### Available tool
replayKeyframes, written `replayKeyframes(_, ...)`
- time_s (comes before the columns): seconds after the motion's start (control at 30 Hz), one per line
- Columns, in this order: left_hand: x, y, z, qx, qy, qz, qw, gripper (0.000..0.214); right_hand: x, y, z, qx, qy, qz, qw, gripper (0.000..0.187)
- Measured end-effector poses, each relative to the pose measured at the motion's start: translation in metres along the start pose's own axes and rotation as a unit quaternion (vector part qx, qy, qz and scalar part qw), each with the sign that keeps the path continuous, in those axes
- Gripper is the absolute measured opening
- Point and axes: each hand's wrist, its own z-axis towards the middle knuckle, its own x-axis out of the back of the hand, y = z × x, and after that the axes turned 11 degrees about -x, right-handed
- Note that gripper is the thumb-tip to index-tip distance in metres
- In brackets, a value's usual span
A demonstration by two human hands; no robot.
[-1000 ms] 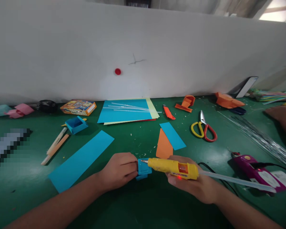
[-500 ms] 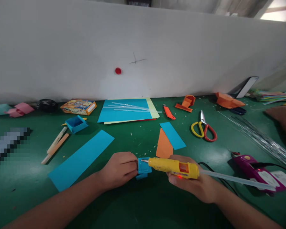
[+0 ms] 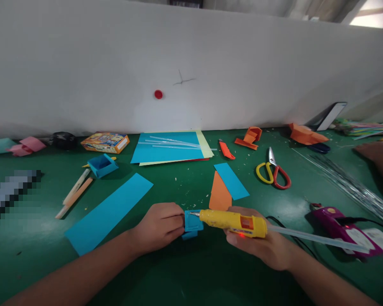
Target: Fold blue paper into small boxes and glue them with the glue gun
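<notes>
My left hand (image 3: 159, 226) is closed in a pinch on a small folded blue paper piece (image 3: 191, 224) resting on the green table (image 3: 185, 272). My right hand (image 3: 261, 244) is wrapped round a yellow glue gun (image 3: 232, 223) with a clear glue stick (image 3: 312, 239) sticking out of its back. The gun's metal tip touches the top of the blue piece. An orange paper triangle (image 3: 219, 196) lies just beyond the gun.
A long blue paper strip (image 3: 110, 212) lies to the left, a blue paper box (image 3: 102, 165) and wooden sticks (image 3: 75, 194) beyond it. Scissors (image 3: 272, 172), an orange cutter (image 3: 226, 150), a purple glue gun (image 3: 344, 231), paper sheets (image 3: 169, 148). Another person's hand (image 3: 376, 155) rests at far right.
The glue gun and my right hand have shifted slightly to the right along the blue piece. My left hand has stayed in place.
</notes>
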Motion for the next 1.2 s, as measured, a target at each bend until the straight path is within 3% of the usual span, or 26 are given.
replayKeyframes(0.43,0.001,-0.0002,0.0003,-0.002,-0.004,0.004,1.0,0.035,0.0017,-0.0064,-0.0004,0.005,0.013,-0.032,0.999,0.032)
replayKeyframes(1.2,-0.0008,-0.0017,-0.0024,0.001,-0.002,-0.006,1.0,0.033,0.0059,-0.0007,-0.0015,0.01,0.006,0.001,1.0,0.027)
